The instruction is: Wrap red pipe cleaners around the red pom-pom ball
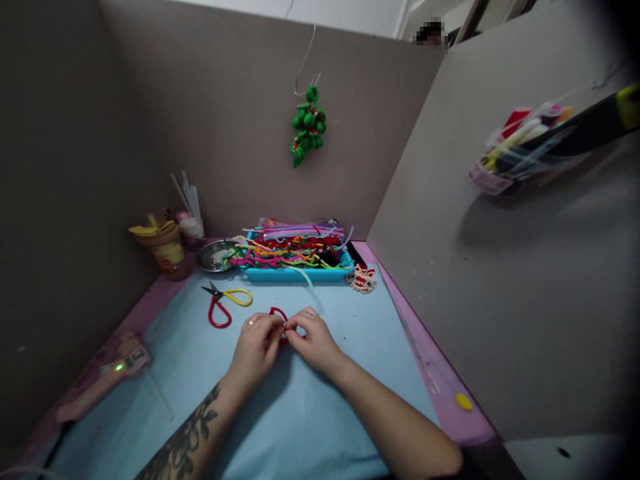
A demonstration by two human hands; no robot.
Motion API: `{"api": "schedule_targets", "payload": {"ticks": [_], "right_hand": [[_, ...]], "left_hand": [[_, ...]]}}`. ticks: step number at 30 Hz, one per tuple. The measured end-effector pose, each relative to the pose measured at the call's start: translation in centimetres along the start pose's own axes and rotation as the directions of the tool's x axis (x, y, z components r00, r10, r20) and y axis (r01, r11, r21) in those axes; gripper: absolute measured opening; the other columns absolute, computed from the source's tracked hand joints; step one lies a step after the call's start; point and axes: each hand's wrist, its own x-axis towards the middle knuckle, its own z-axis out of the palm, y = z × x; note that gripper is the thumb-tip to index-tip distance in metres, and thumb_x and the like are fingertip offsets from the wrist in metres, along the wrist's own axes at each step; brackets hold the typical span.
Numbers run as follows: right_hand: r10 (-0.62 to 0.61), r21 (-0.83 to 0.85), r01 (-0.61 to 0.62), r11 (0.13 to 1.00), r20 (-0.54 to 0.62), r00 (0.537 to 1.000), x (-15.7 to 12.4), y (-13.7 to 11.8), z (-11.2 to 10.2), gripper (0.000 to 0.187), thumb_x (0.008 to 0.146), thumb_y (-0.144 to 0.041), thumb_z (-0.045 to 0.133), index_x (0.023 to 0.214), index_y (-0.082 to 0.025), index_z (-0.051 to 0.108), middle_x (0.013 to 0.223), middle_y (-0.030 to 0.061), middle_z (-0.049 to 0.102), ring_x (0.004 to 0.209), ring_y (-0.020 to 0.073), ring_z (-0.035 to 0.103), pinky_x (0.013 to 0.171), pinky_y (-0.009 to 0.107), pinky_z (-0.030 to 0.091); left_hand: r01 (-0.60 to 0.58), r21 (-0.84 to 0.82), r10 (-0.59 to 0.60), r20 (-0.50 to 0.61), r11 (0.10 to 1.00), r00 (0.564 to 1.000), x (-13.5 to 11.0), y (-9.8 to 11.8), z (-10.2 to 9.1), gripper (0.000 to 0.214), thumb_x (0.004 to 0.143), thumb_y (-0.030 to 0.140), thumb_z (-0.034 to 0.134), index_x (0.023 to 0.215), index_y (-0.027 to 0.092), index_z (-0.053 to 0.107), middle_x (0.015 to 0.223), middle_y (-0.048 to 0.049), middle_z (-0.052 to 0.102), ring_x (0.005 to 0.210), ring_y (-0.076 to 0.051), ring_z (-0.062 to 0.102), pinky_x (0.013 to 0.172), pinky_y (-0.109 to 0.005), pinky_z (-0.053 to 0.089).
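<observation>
My left hand and my right hand meet over the blue cloth, fingertips nearly touching. Between them both pinch a bent red pipe cleaner; part of it curves up past the fingers, and the fingers hide the rest. Beyond my left hand lie open scissors with one red and one yellow handle. Farther back, a blue tray holds a heap of colourful pipe cleaners. A pale green strand hangs over its front edge.
A pink glue gun with a green light lies at left. Behind it stand a cup and a metal dish. Beside the tray sits a white-and-red craft piece. A green ornament and a bag of supplies hang on the partitions.
</observation>
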Motion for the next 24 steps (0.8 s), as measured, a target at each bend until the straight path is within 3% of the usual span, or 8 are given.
{"api": "schedule_targets", "payload": {"ticks": [5, 9, 12, 14, 15, 17, 20, 24], "right_hand": [[-0.173, -0.162, 0.172, 0.972, 0.012, 0.985, -0.3, 0.1, -0.2, 0.010, 0.083, -0.015, 0.060, 0.081, -0.022, 0.066, 0.075, -0.0005, 0.067, 0.083, 0.0172, 0.053, 0.082, 0.035, 0.037], [-0.421, -0.377, 0.441, 0.815, 0.138, 0.896, -0.5, -0.2, -1.2, 0.016, 0.085, -0.016, 0.056, 0.093, -0.026, 0.067, 0.081, -0.0001, 0.068, 0.089, 0.0185, 0.050, 0.101, 0.046, 0.023], [-0.408, -0.375, 0.439, 0.817, 0.163, 0.898, -0.4, -0.4, -1.5, 0.018, 0.085, -0.015, 0.056, 0.093, -0.027, 0.067, 0.082, 0.0006, 0.066, 0.092, 0.0199, 0.050, 0.103, 0.047, 0.022], [-0.306, -0.308, 0.306, 0.901, 0.052, 0.951, -0.2, -0.4, -1.3, 0.015, 0.083, -0.015, 0.058, 0.087, -0.025, 0.067, 0.086, 0.0023, 0.065, 0.096, 0.0214, 0.049, 0.099, 0.044, 0.031], [-0.230, -0.258, 0.215, 0.942, -0.027, 0.973, -0.1, -0.3, -1.1, 0.013, 0.081, -0.014, 0.059, 0.082, -0.024, 0.067, 0.089, 0.0033, 0.063, 0.098, 0.0218, 0.048, 0.096, 0.042, 0.035], [-0.073, -0.147, 0.051, 0.988, -0.151, 0.986, 0.1, 0.0, -0.7, 0.012, 0.079, -0.013, 0.060, 0.076, -0.023, 0.067, 0.095, 0.0047, 0.059, 0.101, 0.0219, 0.048, 0.093, 0.040, 0.040], [0.057, -0.047, -0.067, 0.997, -0.198, 0.979, 0.1, 0.2, -0.3, 0.012, 0.077, -0.012, 0.063, 0.072, -0.022, 0.066, 0.099, 0.0053, 0.057, 0.103, 0.0221, 0.049, 0.094, 0.041, 0.041], [0.043, -0.058, -0.057, 0.997, -0.213, 0.976, 0.0, 0.1, -0.2, 0.013, 0.075, -0.010, 0.063, 0.070, -0.022, 0.065, 0.098, 0.0057, 0.057, 0.102, 0.0223, 0.050, 0.094, 0.041, 0.042]], "left_hand": [[0.259, -0.248, -0.239, 0.108, 0.933, 0.965, 0.4, 0.1, -0.2, 0.009, 0.085, 0.026, 0.051, 0.085, 0.019, 0.056, 0.081, -0.0037, 0.062, 0.077, -0.018, 0.058, 0.072, -0.032, 0.046], [0.446, -0.471, -0.340, 0.295, 0.761, 0.893, 0.9, -0.2, -0.6, 0.016, 0.079, 0.031, 0.057, 0.088, 0.019, 0.052, 0.069, 0.0007, 0.059, 0.065, -0.015, 0.058, 0.064, -0.029, 0.047], [0.490, -0.490, -0.362, 0.336, 0.721, 0.870, 1.1, -0.3, -0.7, 0.021, 0.077, 0.031, 0.059, 0.091, 0.019, 0.051, 0.065, 0.0018, 0.059, 0.061, -0.015, 0.058, 0.062, -0.029, 0.047], [0.435, -0.433, -0.377, 0.217, 0.789, 0.900, 1.1, -0.1, -0.7, 0.018, 0.078, 0.031, 0.059, 0.091, 0.019, 0.054, 0.070, -0.0003, 0.062, 0.067, -0.017, 0.060, 0.067, -0.031, 0.049], [0.378, -0.368, -0.369, 0.098, 0.850, 0.924, 1.1, 0.1, -0.8, 0.016, 0.080, 0.031, 0.059, 0.090, 0.018, 0.057, 0.078, -0.0027, 0.065, 0.075, -0.018, 0.061, 0.071, -0.033, 0.049], [0.228, -0.156, -0.244, -0.094, 0.961, 0.965, 0.9, 0.5, -0.8, 0.011, 0.083, 0.029, 0.058, 0.086, 0.019, 0.061, 0.085, -0.0045, 0.067, 0.084, -0.020, 0.060, 0.080, -0.036, 0.046], [0.016, 0.117, -0.004, -0.107, 0.993, 0.994, 0.7, 1.2, -1.0, 0.009, 0.085, 0.025, 0.059, 0.086, 0.020, 0.067, 0.084, -0.0049, 0.068, 0.082, -0.020, 0.057, 0.079, -0.036, 0.043], [-0.061, 0.322, 0.086, -0.062, 0.945, 0.994, 0.4, 1.9, -0.9, 0.012, 0.086, 0.023, 0.060, 0.091, 0.021, 0.070, 0.083, -0.0051, 0.069, 0.080, -0.021, 0.056, 0.074, -0.036, 0.041]]}}
